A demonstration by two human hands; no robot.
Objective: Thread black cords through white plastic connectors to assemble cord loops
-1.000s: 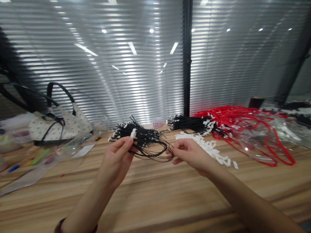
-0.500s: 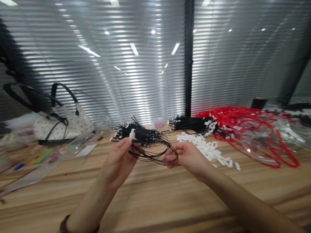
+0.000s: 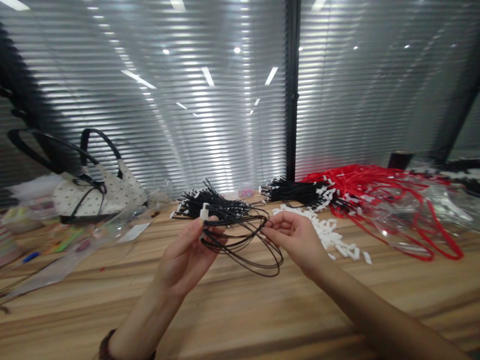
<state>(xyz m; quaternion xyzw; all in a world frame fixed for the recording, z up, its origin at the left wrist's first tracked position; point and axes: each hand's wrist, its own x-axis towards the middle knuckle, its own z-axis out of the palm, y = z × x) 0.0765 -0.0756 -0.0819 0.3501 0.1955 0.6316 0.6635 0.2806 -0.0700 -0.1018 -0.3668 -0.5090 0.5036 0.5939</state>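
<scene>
My left hand (image 3: 187,257) is closed, with thumb and fingers pinching a small white plastic piece (image 3: 204,212) and the ends of a looped bundle of thin black cords (image 3: 262,272). The loops stretch to the right in mid-air above the table. At their upper right part, my right hand (image 3: 296,242) is closed, its thumb and index finger pinching some of the strands. Lower loops hang free below the right fingertips. Just behind lies a pile of black cords with white ends (image 3: 213,202).
White plastic pieces (image 3: 326,230) lie scattered behind my right hand. Beyond are another black cord bundle (image 3: 296,192) and a heap of red straps (image 3: 360,175) with clear plastic bags. A dotted handbag (image 3: 97,200) and a blue object (image 3: 30,257) are at left on the wooden table (image 3: 232,320).
The cord loops have spread apart, and some now hang lower. My right hand has gone from around the loops' end to pinching the upper strands. The left hand keeps its hold.
</scene>
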